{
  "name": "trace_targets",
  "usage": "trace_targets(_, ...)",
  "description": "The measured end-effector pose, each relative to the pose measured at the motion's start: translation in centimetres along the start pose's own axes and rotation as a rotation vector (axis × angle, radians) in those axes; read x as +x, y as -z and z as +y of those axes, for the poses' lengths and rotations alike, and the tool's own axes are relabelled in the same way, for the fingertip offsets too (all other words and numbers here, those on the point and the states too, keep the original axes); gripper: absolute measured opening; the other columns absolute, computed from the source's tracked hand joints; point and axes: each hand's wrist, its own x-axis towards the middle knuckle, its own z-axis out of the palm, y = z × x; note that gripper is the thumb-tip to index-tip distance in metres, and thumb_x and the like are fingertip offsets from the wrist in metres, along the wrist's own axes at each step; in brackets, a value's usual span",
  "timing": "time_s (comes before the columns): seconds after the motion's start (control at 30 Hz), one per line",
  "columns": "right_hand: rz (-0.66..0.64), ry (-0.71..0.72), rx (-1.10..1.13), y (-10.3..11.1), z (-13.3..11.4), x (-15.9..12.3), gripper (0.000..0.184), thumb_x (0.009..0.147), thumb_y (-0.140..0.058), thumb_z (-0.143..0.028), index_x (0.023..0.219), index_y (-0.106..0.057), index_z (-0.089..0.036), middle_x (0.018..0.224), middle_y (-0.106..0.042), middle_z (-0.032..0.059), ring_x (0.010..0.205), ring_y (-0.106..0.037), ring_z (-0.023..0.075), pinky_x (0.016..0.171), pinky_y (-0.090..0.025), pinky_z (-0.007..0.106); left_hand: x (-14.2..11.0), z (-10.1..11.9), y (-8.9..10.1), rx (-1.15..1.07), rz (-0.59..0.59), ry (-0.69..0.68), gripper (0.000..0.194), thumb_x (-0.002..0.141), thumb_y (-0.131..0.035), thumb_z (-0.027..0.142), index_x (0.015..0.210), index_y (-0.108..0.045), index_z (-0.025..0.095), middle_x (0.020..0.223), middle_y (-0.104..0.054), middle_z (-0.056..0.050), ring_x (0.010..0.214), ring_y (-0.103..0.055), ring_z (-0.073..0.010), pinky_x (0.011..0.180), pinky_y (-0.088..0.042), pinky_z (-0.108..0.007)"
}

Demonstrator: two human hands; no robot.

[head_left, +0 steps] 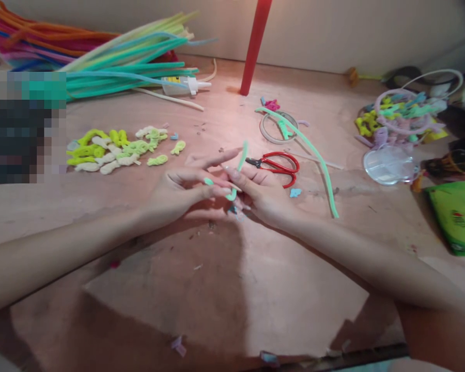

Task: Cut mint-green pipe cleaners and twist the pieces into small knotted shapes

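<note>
Left fingers (pixel 215 192) and right fingers (pixel 242 181) hold a fuzzy strip (pixel 243 156) (bent, green).

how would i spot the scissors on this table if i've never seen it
Find the red pole at the back of the table, then come forward toward the right hand. Just beyond that hand lie the scissors, with the grey ring behind them. Their red loop handles and short dark blades set them apart from the ring and the fuzzy mint-green strip.

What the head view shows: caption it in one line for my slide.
Left hand and right hand meet at a bent green pipe cleaner, red scissors lying just beyond.
</note>
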Motion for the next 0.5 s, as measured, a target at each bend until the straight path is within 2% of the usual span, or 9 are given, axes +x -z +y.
trace_targets(0.03, -0.038, -0.004, -0.104, -0.02, 0.03, -0.23, 0.04, 0.098, -0.082, -0.055, 0.087, -0.073, -0.018, 0.066, -0.069, -0.0037, 0.051, -0.053, 0.0071, 0.05, -0.042, 0.02, -0.24, 0.2, -0.13, 0.023, -0.023, 0.016, 0.017, 0.092, -0.096, 0.048, 0.088, -0.093, 0.031, 0.158, -0.075, 0.0, 0.138, -0.077, -0.0376, 0.109, -0.071, -0.053)
trace_targets(0.1, -0.088, 0.047, -0.335, -0.09, 0.02, -0.63, 0.035, 0.103, -0.075, -0.044, 0.08, -0.067, -0.019, 0.063, -0.065, -0.0041, 0.053, -0.055, 0.0081, 0.054, -0.042, 0.021, -0.55, 0.29, -0.21, 0.083, -0.053, 0.027, 0.011, 0.096, -0.092, 0.047, 0.095, -0.095, 0.036, 0.155, -0.077, 0.0, 0.139, -0.076, -0.0353, 0.102, -0.072, -0.049)
trace_targets(0.17, -0.092, 0.139, -0.505, -0.18, -0.02, -0.85, 0.034, 0.103, -0.071, -0.032, 0.073, -0.061, -0.02, 0.065, -0.063, -0.0039, 0.058, -0.055, 0.0084, 0.058, -0.042, 0.021, -0.56, 0.04, -0.07, 0.173, -0.048, -0.012, 0.008, 0.099, -0.089, 0.044, 0.103, -0.095, 0.04, 0.134, -0.087, -0.001, 0.13, -0.078, -0.0293, 0.104, -0.069, -0.046)
trace_targets(0.27, -0.055, 0.187, -0.534, -0.32, -0.01, -0.79, 0.031, 0.105, -0.064, -0.03, 0.075, -0.062, -0.02, 0.069, -0.063, -0.0028, 0.058, -0.055, 0.0093, 0.058, -0.042, 0.023, -0.22, -0.33, 0.23, 0.289, 0.047, -0.1, 0.01, 0.101, -0.087, 0.044, 0.106, -0.095, 0.042, 0.106, -0.091, -0.001, 0.113, -0.08, -0.0249, 0.109, -0.061, -0.044)
trace_targets(0.33, -0.02, 0.154, -0.474, -0.41, 0.01, -0.73, 0.03, 0.107, -0.06, -0.032, 0.079, -0.064, -0.021, 0.068, -0.062, -0.0029, 0.057, -0.056, 0.0105, 0.056, -0.042, 0.024, -0.04, -0.3, 0.3, 0.354, 0.093, -0.141, 0.011, 0.102, -0.086, 0.046, 0.104, -0.095, 0.041, 0.108, -0.09, -0.002, 0.115, -0.078, -0.0259, 0.114, -0.056, -0.046)
trace_targets(0.4, 0.01, 0.135, -0.464, -0.51, -0.01, -0.79, 0.027, 0.104, -0.059, -0.027, 0.078, -0.065, -0.022, 0.066, -0.062, -0.0027, 0.058, -0.057, 0.0117, 0.056, -0.042, 0.024, -0.04, -0.12, 0.26, 0.412, 0.055, -0.164, 0.013, 0.103, -0.085, 0.046, 0.102, -0.096, 0.039, 0.112, -0.09, -0.003, 0.117, -0.077, -0.0273, 0.121, -0.05, -0.048)
trace_targets(0.5, 0.038, 0.183, -0.598, -0.66, -0.08, -1.05, 0.025, 0.098, -0.059, -0.016, 0.075, -0.066, -0.022, 0.067, -0.065, -0.0018, 0.059, -0.058, 0.0119, 0.057, -0.042, 0.025, -0.17, -0.02, 0.16, 0.42, -0.007, -0.138, 0.016, 0.103, -0.084, 0.047, 0.102, -0.096, 0.036, 0.114, -0.09, -0.004, 0.115, -0.077, -0.0285, 0.125, -0.048, -0.049)
